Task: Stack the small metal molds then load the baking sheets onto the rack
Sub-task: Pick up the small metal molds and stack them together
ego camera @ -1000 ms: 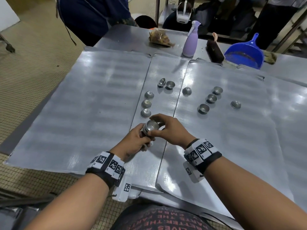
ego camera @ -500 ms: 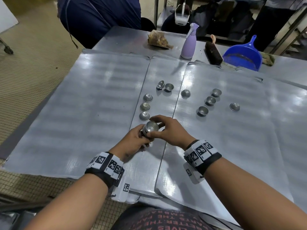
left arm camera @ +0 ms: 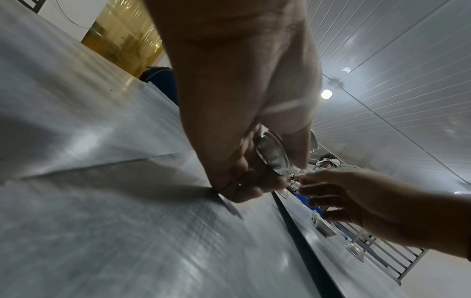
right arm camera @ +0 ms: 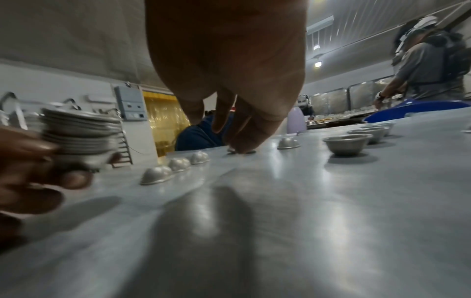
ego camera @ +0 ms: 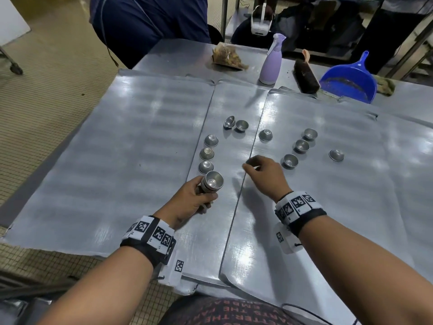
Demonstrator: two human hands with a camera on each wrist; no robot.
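Note:
My left hand [ego camera: 194,198] grips a stack of small metal molds [ego camera: 212,181], mouth facing up and forward; the same stack [right arm camera: 79,131] shows blurred at the left of the right wrist view and the stack [left arm camera: 272,153] sits between my fingers in the left wrist view. My right hand [ego camera: 264,172] hovers just right of it, empty, fingers loosely bent over the seam between two baking sheets [ego camera: 117,160]. Three upside-down molds [ego camera: 206,166] lie in a column beyond the stack. Several more molds [ego camera: 290,160] are scattered on the right sheet [ego camera: 351,207].
At the table's far edge stand a lilac spray bottle [ego camera: 271,62], a brush [ego camera: 305,76], a blue dustpan [ego camera: 349,80] and a bag of scraps [ego camera: 227,58]. A person in dark blue [ego camera: 150,26] stands beyond the table. Tiled floor lies to the left.
My right hand has let go of the stack and moved right and forward, away from it. The left hand still holds the stack, shifted slightly left.

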